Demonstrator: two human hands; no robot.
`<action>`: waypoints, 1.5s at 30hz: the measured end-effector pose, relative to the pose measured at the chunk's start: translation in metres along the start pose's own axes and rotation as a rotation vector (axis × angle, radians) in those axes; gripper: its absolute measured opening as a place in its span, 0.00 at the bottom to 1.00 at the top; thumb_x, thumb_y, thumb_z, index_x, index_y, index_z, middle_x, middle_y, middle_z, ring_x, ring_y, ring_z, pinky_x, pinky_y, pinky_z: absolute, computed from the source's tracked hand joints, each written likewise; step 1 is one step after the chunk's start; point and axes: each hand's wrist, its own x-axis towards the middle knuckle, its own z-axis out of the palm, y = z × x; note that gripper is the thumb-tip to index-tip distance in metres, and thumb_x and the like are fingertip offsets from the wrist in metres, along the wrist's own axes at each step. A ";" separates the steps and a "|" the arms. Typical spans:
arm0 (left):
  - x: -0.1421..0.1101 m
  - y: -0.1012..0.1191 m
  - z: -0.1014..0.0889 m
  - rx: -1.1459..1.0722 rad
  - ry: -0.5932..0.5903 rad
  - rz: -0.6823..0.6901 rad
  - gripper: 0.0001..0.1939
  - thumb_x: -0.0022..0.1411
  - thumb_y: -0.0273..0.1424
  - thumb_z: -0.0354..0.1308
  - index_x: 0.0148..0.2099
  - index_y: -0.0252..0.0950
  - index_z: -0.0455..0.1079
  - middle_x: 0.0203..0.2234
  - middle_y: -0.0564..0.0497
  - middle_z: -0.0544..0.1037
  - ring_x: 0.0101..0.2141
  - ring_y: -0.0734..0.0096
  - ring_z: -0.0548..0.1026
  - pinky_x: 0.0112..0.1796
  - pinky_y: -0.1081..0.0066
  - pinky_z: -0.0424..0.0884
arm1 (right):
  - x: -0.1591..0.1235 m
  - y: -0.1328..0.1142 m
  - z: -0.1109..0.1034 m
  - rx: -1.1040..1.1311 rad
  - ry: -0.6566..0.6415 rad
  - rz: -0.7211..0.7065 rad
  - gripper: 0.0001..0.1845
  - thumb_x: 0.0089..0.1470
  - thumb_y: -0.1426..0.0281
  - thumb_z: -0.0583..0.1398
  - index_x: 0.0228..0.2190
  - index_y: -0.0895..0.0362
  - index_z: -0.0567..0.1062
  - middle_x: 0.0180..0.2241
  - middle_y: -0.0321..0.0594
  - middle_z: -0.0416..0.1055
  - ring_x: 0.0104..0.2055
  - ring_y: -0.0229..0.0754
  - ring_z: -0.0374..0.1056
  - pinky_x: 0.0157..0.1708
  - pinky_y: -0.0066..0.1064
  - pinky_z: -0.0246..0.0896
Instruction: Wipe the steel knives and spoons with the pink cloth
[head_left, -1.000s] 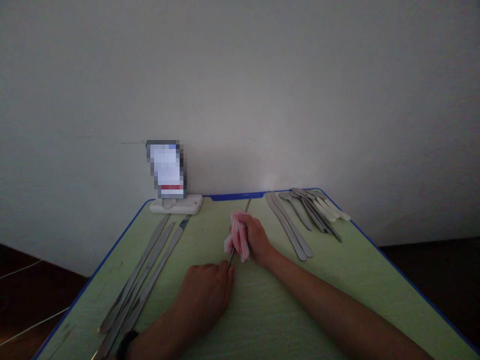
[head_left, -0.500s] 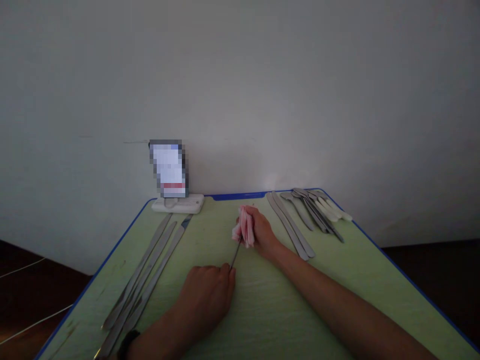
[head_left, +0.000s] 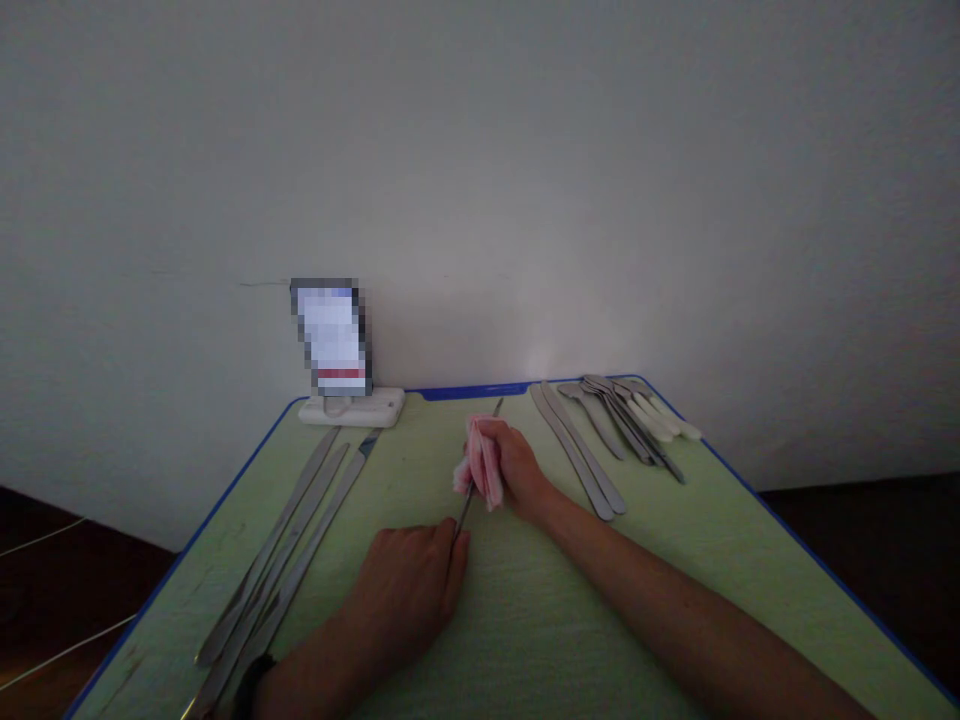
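My left hand (head_left: 416, 575) is closed around the near end of a slim table knife (head_left: 463, 512), which points away from me over the middle of the table. A pink and white cloth (head_left: 480, 462) is folded about the knife's blade, and my right hand (head_left: 517, 465) pinches it there. The blade's tip sticks out beyond the cloth. Left of my hands, several table knives (head_left: 300, 540) lie side by side. To the right, two more knives (head_left: 577, 450) rest next to each other. The fingers of my left hand partly hide the handle.
A phone (head_left: 334, 340) with a blurred screen stands on a white base (head_left: 352, 408) at the back left. Spoons (head_left: 622, 420) and white-handled cutlery (head_left: 664, 415) lie at the back right. The green table (head_left: 525, 640) has a blue edge and meets a grey wall.
My right hand and the cloth have slid a little nearer to me along the knife, so its tip now shows past the cloth. My left hand keeps its hold.
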 end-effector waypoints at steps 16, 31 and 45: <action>0.000 -0.003 0.004 -0.048 0.032 0.035 0.15 0.67 0.32 0.39 0.37 0.36 0.66 0.29 0.47 0.79 0.31 0.62 0.78 0.34 0.66 0.69 | -0.003 -0.011 0.004 0.085 -0.010 0.080 0.15 0.44 0.60 0.53 0.16 0.57 0.67 0.10 0.37 0.65 0.11 0.38 0.59 0.13 0.29 0.56; 0.000 0.000 -0.001 -0.044 0.011 0.019 0.16 0.67 0.32 0.39 0.37 0.35 0.67 0.30 0.46 0.79 0.31 0.59 0.78 0.34 0.64 0.70 | -0.002 -0.010 0.004 0.015 0.008 0.062 0.14 0.45 0.59 0.53 0.17 0.56 0.66 0.10 0.37 0.66 0.11 0.39 0.61 0.14 0.29 0.57; -0.003 0.003 0.002 -0.003 0.021 0.084 0.17 0.68 0.29 0.37 0.37 0.35 0.68 0.28 0.46 0.78 0.30 0.60 0.78 0.34 0.63 0.71 | 0.007 -0.022 -0.005 0.357 0.197 0.121 0.17 0.49 0.59 0.53 0.16 0.55 0.65 0.11 0.33 0.62 0.12 0.35 0.57 0.11 0.27 0.53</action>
